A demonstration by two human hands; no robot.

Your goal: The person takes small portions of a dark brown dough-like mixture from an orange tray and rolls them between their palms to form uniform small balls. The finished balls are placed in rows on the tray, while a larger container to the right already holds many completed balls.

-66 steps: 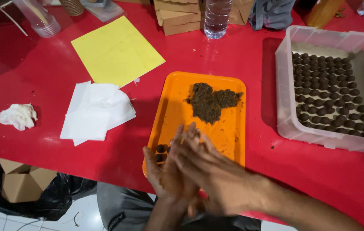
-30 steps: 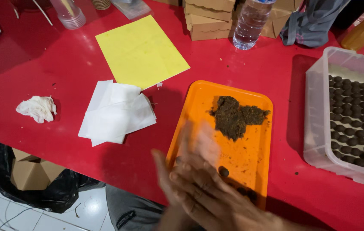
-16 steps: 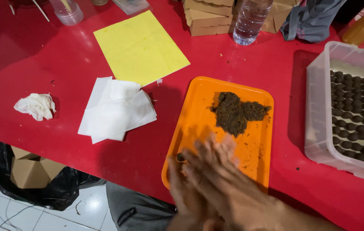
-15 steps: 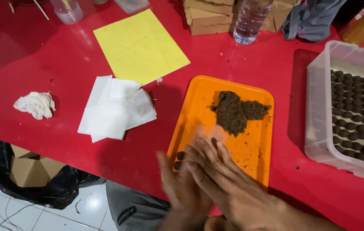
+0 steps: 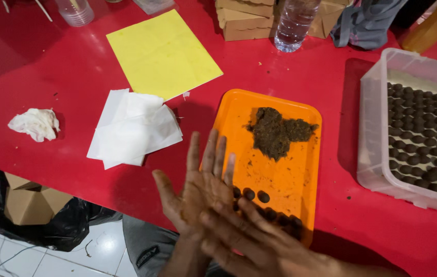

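Note:
My left hand [image 5: 198, 187] lies palm up over the near edge of the orange tray [image 5: 285, 177], fingers straight and spread. My right hand [image 5: 252, 243] is pressed flat across its palm; anything between the palms is hidden. On the tray sits a mound of dark brown paste [image 5: 276, 132] at the far end, and a row of small dark balls [image 5: 255, 195] lies at the near end, just beside my fingers. A clear plastic bin [image 5: 375, 128] on the right holds several rows of the same dark balls [image 5: 424, 133].
On the red table [image 5: 74, 77] lie white tissues [image 5: 134, 128], a crumpled tissue [image 5: 36, 123] and a yellow sheet [image 5: 162, 51]. At the back stand a water bottle [image 5: 293, 23], cardboard boxes [image 5: 244, 18], a grey cloth [image 5: 365, 23] and a plastic cup [image 5: 74, 10]. Below the table edge is a black bag [image 5: 59, 225].
My palms have kept sliding against each other over the tray's near edge. The left fingers now point further up over the tray. The view has shifted slightly.

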